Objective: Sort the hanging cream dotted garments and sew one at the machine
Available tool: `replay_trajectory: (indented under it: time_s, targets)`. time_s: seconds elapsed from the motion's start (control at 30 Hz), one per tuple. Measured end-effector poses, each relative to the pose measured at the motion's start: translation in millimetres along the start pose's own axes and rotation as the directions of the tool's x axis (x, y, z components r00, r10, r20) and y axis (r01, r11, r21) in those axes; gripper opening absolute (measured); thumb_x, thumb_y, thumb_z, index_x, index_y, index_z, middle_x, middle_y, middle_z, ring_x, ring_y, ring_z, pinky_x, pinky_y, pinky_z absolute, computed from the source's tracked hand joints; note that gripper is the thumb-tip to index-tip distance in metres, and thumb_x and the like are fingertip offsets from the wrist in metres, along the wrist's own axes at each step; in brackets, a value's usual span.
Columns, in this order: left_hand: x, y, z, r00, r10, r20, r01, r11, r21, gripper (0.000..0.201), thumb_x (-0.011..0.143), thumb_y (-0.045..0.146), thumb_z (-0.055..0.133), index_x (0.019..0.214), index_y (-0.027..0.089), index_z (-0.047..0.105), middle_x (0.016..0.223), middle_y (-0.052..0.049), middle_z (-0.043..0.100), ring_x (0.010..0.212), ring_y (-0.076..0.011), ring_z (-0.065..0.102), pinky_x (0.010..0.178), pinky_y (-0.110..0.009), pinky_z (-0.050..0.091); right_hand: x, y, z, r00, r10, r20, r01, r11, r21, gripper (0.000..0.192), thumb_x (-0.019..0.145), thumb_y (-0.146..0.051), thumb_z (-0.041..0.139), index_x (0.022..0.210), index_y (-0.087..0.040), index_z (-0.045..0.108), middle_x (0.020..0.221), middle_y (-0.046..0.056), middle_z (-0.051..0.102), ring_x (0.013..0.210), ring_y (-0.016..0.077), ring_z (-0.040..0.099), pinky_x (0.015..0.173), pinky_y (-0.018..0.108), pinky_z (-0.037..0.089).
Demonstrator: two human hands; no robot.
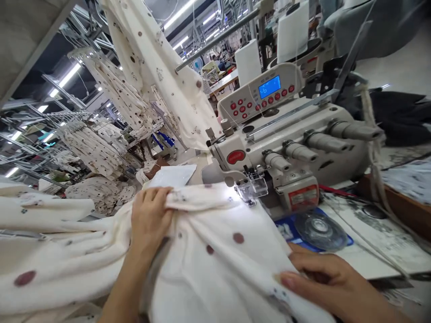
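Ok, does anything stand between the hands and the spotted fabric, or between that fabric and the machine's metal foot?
Nothing visible does. The left hand and right hand both touch the spotted fabric directly, and it reaches right up to the metal foot. The clear guard sits above it, not visibly blocking it.

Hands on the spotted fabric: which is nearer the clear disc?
The right hand, at the edge of the spotted fabric; the left hand holds it farther from the clear disc.
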State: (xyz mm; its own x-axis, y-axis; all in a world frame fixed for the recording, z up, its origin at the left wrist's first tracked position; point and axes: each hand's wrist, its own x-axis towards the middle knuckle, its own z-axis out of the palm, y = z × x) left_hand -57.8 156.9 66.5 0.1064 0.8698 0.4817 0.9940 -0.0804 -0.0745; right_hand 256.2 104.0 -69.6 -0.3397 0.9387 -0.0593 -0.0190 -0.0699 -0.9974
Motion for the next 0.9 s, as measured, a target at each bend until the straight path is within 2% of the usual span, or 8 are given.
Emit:
replay_trajectory:
  time_s: [0.07,0.1,0.17,0.27,0.43,0.63,0.8,0.9]
  targets:
    - [-3,22,4.5,0.959,0.155,-0.237,-0.153,0.988,0.027,0.041,0.086,0.013,0.059,0.126,0.018,0.066,0.129,-0.017,0.063,0.129,-0.0382,0.052,0.109,-0.059,0.042,-8,2,3,1.0,0.013,0.022,-0.015,0.997,0.07,0.043,0.09,-0.06,0.066,0.068,-0.024,0.076,0.091,0.003,0.066,0.085,0.0209,0.064,0.075,0.02,0.053]
    - [-12,39,9.1,0.936,0.232,-0.265,-0.253,0.966,-0.046,0.043,0.088,0.011,0.058,0.13,0.018,0.063,0.133,-0.017,0.06,0.132,-0.0348,0.051,0.111,-0.054,0.043,-12,6,4,1.0,0.0,0.025,-0.002,0.998,0.069,0.043,0.092,-0.058,0.065,0.069,-0.024,0.075,0.091,0.004,0.065,0.086,0.0207,0.063,0.076,0.019,0.053]
    - [-37,74,20.5,0.904,0.37,-0.214,-0.42,0.864,-0.28,0.044,0.091,0.009,0.058,0.133,0.02,0.059,0.134,-0.014,0.059,0.132,-0.026,0.054,0.114,-0.044,0.045,-21,14,6,0.999,-0.033,0.007,0.032,0.998,0.05,0.043,0.093,-0.057,0.064,0.069,-0.023,0.074,0.089,0.004,0.064,0.086,0.0208,0.062,0.073,0.019,0.053]
    - [-68,105,36.2,0.912,0.386,-0.141,-0.404,0.78,-0.477,0.042,0.094,0.012,0.06,0.134,0.025,0.058,0.133,-0.009,0.06,0.13,-0.0217,0.057,0.123,-0.047,0.035,-36,24,11,0.995,0.094,0.021,-0.096,0.99,0.103,0.045,0.087,-0.062,0.07,0.069,-0.02,0.073,0.075,0.003,0.058,0.068,0.0184,0.059,0.055,0.02,0.049]
    - [-79,102,41.3,0.946,0.303,-0.115,-0.31,0.745,-0.59,0.042,0.093,0.012,0.061,0.133,0.025,0.06,0.143,-0.011,0.054,0.139,-0.0262,0.049,0.114,-0.049,0.047,-67,38,21,0.962,0.251,0.107,-0.268,0.941,0.206,0.051,0.08,-0.067,0.074,0.068,-0.017,0.071,0.061,-0.001,0.053,0.052,0.0126,0.05,0.047,0.02,0.039]
    - [-94,114,17.9,0.944,0.315,-0.097,-0.318,0.796,-0.516,0.034,0.094,0.01,0.06,0.123,0.028,0.065,0.135,-0.009,0.062,0.135,-0.027,0.053,0.118,-0.063,0.037,-80,45,24,0.98,0.184,0.071,-0.196,0.952,0.237,0.058,0.087,-0.068,0.064,0.06,-0.017,0.065,0.058,0.001,0.051,0.056,0.0154,0.05,0.053,0.024,0.043]
    - [-107,117,6.7,0.925,0.359,-0.126,-0.374,0.801,-0.467,0.034,0.092,0.007,0.06,0.121,0.026,0.065,0.129,-0.009,0.066,0.133,-0.0261,0.055,0.118,-0.062,0.036,-77,50,39,0.987,0.15,0.06,-0.16,0.958,0.236,0.046,0.081,-0.061,0.075,0.07,-0.016,0.075,0.077,0.003,0.062,0.072,0.0188,0.053,0.064,0.025,0.043]
    - [-120,118,-3.5,0.921,0.369,-0.128,-0.387,0.819,-0.425,0.036,0.09,0.005,0.06,0.119,0.025,0.066,0.127,-0.01,0.068,0.131,-0.0258,0.057,0.118,-0.059,0.039,-90,47,34,0.974,0.165,0.158,-0.201,0.948,0.247,0.051,0.086,-0.064,0.069,0.068,-0.016,0.073,0.07,0.002,0.058,0.067,0.017,0.05,0.062,0.023,0.039]
